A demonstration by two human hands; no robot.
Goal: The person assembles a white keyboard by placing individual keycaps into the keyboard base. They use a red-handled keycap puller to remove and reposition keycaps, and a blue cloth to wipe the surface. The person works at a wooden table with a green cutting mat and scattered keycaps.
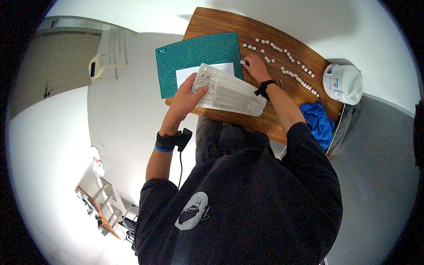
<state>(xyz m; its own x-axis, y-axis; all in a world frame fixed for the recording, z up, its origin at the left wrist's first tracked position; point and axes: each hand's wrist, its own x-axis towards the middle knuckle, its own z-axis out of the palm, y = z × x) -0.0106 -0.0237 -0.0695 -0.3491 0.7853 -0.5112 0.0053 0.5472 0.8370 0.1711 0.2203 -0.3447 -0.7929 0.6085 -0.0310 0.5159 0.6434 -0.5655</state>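
Observation:
My left hand [188, 98] grips the left end of a white keyboard [232, 93], thumb on top. The keyboard is tilted over the table's near edge. Bare key positions show at its left end and along its far row, while white keycaps fill much of the rest. Beyond the keyboard, my right hand [256, 67] is low over the table with its fingertips closed on a white keycap [243, 62], by the right edge of the green cutting mat [194, 47]. Loose keycaps [289, 56] lie in uneven rows to the right of this hand.
A white sheet of paper [184, 73] lies on the mat, partly under the keyboard. On the right of the wooden table [212, 21] are a white lidded bucket [342, 84] and a crumpled blue cloth [318, 123]. A pale stool [99, 67] stands at the far left.

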